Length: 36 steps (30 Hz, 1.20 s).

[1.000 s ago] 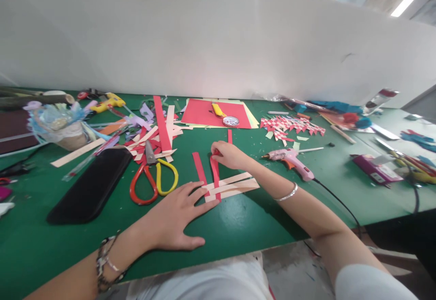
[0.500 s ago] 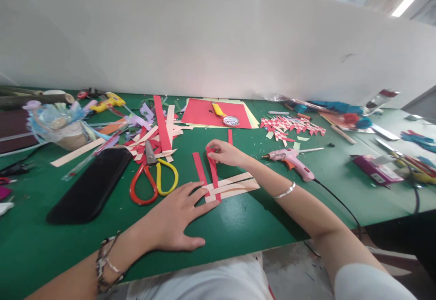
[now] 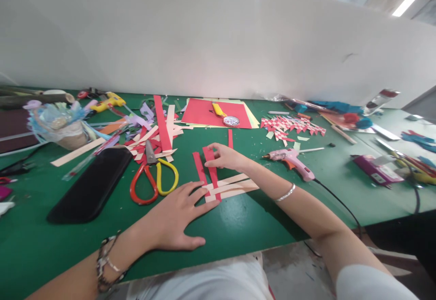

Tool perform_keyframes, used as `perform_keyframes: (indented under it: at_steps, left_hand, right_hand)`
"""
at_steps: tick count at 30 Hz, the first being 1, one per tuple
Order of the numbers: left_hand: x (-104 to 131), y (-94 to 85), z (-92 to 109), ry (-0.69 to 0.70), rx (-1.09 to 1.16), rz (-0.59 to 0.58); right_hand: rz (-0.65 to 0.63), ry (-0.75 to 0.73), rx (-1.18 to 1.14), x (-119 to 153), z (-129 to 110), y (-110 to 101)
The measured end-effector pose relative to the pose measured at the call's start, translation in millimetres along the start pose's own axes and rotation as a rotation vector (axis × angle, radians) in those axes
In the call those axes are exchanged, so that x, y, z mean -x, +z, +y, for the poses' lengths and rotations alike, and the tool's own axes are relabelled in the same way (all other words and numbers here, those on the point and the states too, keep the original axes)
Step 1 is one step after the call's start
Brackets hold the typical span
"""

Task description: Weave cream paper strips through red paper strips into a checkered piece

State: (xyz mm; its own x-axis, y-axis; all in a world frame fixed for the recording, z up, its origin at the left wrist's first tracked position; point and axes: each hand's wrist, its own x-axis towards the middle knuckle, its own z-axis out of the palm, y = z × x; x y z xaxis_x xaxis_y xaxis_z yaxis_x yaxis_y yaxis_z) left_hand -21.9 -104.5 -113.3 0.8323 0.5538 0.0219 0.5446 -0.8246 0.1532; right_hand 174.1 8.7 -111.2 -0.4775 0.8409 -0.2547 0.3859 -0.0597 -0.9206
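Two red paper strips cross two pale strips [image 3: 238, 188] on the green table. My left hand [image 3: 177, 213] lies spread with its fingertips on the left ends of the crossing, near the left red strip [image 3: 199, 168]. At the upper part of the right red strip [image 3: 211, 172] is my right hand [image 3: 223, 157], its fingers curled and touching that strip; whether they grip it is hard to make out. Another short red strip [image 3: 230, 138] lies behind my right hand. Scissors [image 3: 151, 172] with red and yellow handles rest left of the crossing.
A pink glue gun [image 3: 293, 159] with its cord lies right, woven red-and-white pieces [image 3: 289, 126] behind it. Red paper [image 3: 200, 111] with a yellow cutter [image 3: 218, 109] is at the back. A black case [image 3: 90, 184] and paper scraps [image 3: 146, 143] are left.
My right hand has shifted slightly, and the top of the right red strip, lifted and curved before, now lies flatter and a little further left. My left hand has stayed in place.
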Motion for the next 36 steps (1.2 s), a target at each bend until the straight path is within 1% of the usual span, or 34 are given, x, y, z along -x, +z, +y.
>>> perform_keyframes:
  at_steps: [6, 10, 15, 18, 21, 24, 28, 31, 36]
  left_hand:
    - [0.5, 0.7, -0.4, -0.006, 0.001, 0.014]
    - [0.7, 1.8, -1.0, 0.009, 0.006, 0.025]
    - [1.3, 2.7, -1.0, -0.003, 0.003, 0.022]
    - [1.4, 2.1, -0.9, -0.003, 0.007, 0.006]
    - [1.1, 0.8, -0.7, 0.003, 0.017, -0.009]
    - [0.4, -0.2, -0.2, 0.003, 0.015, -0.021]
    - [0.2, 0.3, 0.3, -0.004, -0.003, -0.027]
    - [0.5, 1.4, 0.1, -0.001, -0.010, -0.003]
    - [0.4, 2.2, -0.2, 0.010, -0.003, 0.025]
  right_hand:
    - [0.031, 0.003, -0.024, -2.1, 6.6, 4.1]
    - [0.017, -0.031, -0.018, -3.3, 9.0, 5.9]
    - [-0.005, -0.086, -0.009, 2.8, 6.1, 6.3]
    - [0.005, -0.118, 0.120, 8.3, 3.2, 7.1]
    - [0.045, -0.156, 0.309, 13.7, 0.8, 9.6]
    - [0.076, -0.195, 0.424, 19.1, -1.2, 14.1]
    - [0.122, -0.201, 0.455, 23.9, -1.9, 21.3]
    - [0.178, -0.210, 0.459, 24.0, -0.1, 25.3]
    - [0.194, -0.226, 0.457, 22.8, 1.8, 26.1]
